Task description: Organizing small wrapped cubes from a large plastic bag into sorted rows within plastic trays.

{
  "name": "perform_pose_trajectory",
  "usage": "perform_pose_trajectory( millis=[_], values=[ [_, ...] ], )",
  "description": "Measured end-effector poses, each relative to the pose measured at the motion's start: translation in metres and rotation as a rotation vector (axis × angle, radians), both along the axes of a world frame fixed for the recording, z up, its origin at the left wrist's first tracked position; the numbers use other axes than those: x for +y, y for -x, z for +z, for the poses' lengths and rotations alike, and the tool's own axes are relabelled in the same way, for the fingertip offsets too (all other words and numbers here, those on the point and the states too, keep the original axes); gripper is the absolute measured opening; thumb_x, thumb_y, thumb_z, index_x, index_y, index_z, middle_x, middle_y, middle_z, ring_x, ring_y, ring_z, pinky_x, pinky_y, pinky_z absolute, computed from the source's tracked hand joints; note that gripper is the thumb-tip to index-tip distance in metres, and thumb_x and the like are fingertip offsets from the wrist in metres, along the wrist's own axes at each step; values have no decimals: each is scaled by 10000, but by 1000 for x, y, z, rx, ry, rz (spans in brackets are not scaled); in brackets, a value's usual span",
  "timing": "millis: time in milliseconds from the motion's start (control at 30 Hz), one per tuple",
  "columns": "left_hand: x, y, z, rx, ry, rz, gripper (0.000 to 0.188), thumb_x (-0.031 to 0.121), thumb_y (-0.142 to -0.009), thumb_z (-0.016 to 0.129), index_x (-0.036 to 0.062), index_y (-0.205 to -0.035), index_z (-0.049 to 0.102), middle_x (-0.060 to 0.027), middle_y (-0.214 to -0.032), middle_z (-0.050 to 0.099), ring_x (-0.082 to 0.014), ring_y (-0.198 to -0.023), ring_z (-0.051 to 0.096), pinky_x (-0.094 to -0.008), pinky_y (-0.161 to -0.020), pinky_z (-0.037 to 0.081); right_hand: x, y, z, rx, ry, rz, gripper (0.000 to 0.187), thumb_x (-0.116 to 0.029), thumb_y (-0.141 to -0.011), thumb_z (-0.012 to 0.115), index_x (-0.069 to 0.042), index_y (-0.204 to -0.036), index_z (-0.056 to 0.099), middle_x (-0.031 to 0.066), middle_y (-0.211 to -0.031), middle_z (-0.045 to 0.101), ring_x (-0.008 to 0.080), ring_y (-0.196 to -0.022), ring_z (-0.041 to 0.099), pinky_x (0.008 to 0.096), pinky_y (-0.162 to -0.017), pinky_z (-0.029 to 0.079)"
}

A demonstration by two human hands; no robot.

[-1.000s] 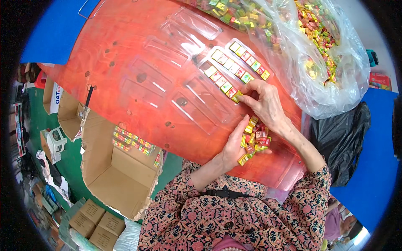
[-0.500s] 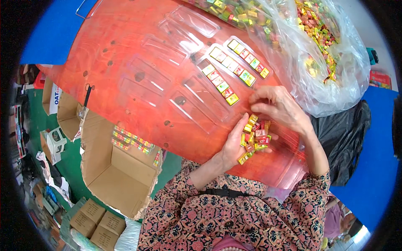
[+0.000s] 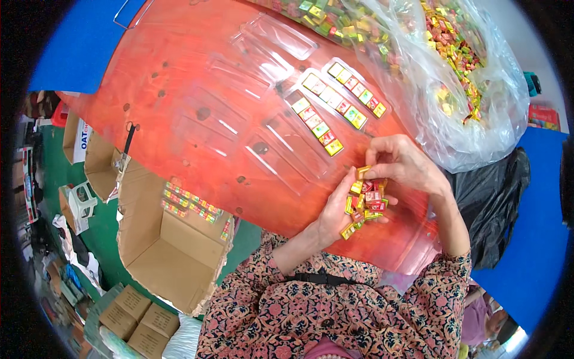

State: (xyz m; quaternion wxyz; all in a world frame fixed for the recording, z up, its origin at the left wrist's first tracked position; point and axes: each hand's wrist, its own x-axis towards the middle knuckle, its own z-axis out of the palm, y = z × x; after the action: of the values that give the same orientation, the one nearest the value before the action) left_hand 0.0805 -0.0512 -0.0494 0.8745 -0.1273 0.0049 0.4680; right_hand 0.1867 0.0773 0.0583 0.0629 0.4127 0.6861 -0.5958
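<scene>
Left hand (image 3: 335,210): cupped palm-up at the near edge of the red counter (image 3: 179,78), fingers curled around a pile of small wrapped cubes (image 3: 363,200) (red, yellow, green). Right hand (image 3: 402,163): directly above the pile, fingers pinched on one yellow cube (image 3: 363,172). Clear plastic tray (image 3: 323,119), two rows filled, lies just beyond. Clear bag of cubes (image 3: 466,90) at far right.

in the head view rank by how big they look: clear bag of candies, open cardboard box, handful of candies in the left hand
1. Clear bag and cardboard box: look about alike, unsure.
2. Handful of candies in the left hand: clearly smallest.
</scene>
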Motion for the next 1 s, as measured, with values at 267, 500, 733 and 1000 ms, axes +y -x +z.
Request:
perform_pose_trajectory(
  millis=[267,500,733,1000],
  values=[
    [5,0,10,21,13,-49,604,530,-945,253,88,-1342,362,-207,-1279,475,-351,-1107,532,-514,-763,541,42,69,-3,171,-494,-197,174,-122,-719,685,25,-786,619,133,-688,611,205,-641,577,339,-608,443],
    [3,0,14,55,23,-34,548,493,-955,288,90,-1305,414,-147,-1205,551,-319,-1038,584,-486,-708,561,46,108,-42,203,-948,-11,129,-79,-735,652,22,-793,596,184,-772,610,325,-747,603,390,-649,455],
    [5,2,17,52,46,-39,548,493,-956,285,86,-1296,424,-158,-1195,553,-308,-1025,592,-481,-704,562,48,113,-53,271,-969,-50,126,-64,-730,650,18,-793,580,177,-756,599,327,-734,595,393,-651,454],
    [4,1,16,57,52,-31,543,487,-957,287,82,-1292,427,-160,-1165,569,-301,-1009,601,-474,-695,563,43,116,-56,247,-1211,107,110,-35,-719,555,-10,-825,573,135,-775,557,306,-806,560,401,-667,468]
  ],
)
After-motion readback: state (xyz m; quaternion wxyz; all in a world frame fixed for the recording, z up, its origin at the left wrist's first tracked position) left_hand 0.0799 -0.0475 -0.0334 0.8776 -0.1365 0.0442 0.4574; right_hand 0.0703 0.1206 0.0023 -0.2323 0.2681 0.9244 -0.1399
